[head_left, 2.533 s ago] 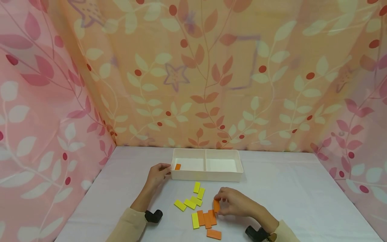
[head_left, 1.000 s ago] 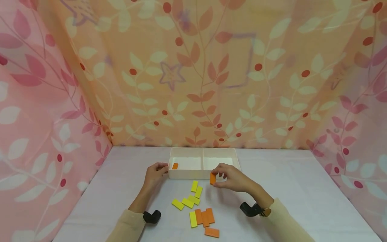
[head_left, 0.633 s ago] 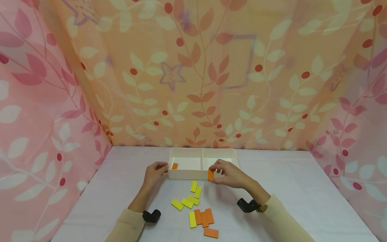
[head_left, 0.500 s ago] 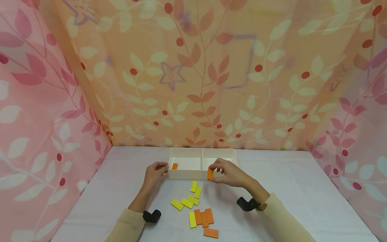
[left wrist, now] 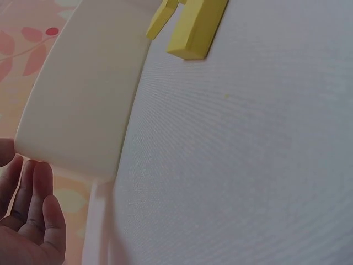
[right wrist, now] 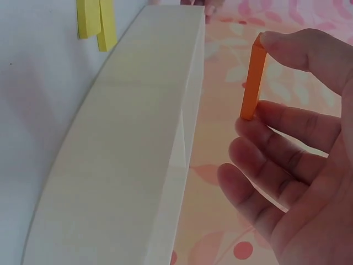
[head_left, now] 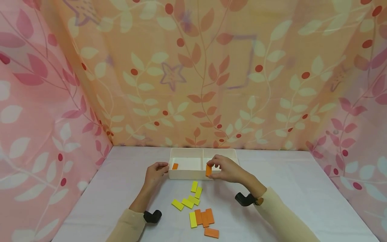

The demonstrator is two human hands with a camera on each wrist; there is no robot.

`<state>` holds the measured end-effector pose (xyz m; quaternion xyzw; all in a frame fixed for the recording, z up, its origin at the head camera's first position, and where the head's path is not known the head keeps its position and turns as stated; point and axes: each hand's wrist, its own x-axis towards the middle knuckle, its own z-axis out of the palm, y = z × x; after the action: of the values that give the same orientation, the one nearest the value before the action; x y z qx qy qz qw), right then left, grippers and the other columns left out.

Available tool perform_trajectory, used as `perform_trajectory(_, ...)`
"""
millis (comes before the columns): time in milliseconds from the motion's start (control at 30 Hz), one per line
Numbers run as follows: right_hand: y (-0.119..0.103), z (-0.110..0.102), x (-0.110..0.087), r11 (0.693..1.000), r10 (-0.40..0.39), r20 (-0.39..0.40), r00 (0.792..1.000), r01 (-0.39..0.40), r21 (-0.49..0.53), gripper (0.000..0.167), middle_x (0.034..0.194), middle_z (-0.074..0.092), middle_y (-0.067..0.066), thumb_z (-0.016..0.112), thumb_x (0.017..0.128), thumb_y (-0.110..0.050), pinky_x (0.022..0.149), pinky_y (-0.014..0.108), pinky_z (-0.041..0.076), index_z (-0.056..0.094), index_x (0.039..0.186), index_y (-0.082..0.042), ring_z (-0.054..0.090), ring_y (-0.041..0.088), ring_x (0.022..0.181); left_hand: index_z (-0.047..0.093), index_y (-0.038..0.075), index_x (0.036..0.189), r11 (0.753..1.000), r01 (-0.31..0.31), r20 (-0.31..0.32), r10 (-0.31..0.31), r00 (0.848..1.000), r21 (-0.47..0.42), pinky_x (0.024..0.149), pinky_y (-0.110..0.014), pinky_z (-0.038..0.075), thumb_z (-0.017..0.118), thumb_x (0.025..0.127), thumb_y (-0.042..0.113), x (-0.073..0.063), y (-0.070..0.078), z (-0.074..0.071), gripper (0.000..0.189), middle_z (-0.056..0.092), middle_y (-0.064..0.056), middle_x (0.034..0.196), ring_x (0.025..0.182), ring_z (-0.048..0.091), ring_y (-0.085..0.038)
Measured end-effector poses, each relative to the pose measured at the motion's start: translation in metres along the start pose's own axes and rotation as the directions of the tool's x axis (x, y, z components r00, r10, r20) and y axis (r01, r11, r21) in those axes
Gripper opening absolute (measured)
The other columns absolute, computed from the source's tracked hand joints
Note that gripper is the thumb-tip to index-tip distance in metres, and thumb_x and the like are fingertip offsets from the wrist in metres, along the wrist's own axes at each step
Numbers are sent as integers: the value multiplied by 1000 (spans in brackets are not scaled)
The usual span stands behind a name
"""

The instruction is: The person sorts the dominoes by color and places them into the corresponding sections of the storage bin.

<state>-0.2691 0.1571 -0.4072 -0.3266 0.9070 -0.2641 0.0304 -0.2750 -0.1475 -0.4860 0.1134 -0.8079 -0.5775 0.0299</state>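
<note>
A white two-compartment box stands at the back of the table. My left hand is at its left end, fingertips right at the end wall and fingers only loosely bent. The left wrist view shows those fingers just outside the corner. My right hand pinches an orange block upright by its two ends, thumb against fingertips, over the front wall near the divider. In the right wrist view this thin block is raised beside the rim. Another orange block lies in the left compartment.
Several yellow blocks lie loosely grouped before the box. Nearer me, one yellow block touches a cluster of orange blocks, with a single orange block below. Patterned curtains enclose the table's back and sides.
My right hand has lifted the orange block from the cluster's edge and carried it up to the box's front wall, lately slightly higher and leftward. The left hand stays at the box end.
</note>
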Motion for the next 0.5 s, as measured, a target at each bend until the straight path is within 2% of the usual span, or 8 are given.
perform_trajectory(233,-3,-2,7,998,-40,-6,999,40,-55,38,101,63,2,75,83,-28,80,27,50,69,114,-8,59,18,93,66,2,114,1000,7,4,-7,1000,-10,84,-39,55,65,92,17,-2,-1,0,26,68,-17,109,89,67,-20)
perform_trajectory(367,-4,-5,17,995,-56,5,998,56,-79,39,101,63,3,77,82,-27,81,28,50,69,114,-6,60,23,94,66,2,114,1000,16,9,-16,1000,-13,81,-35,55,65,93,18,-2,-2,-1,27,68,-17,110,90,67,-21)
perform_trajectory(500,-5,-8,31,997,-37,27,999,39,-62,39,103,61,3,77,82,-26,81,28,50,69,114,-6,61,27,96,66,3,114,1000,21,11,-20,1000,-12,80,-33,55,65,93,21,-1,-2,0,28,68,-16,111,90,67,-20)
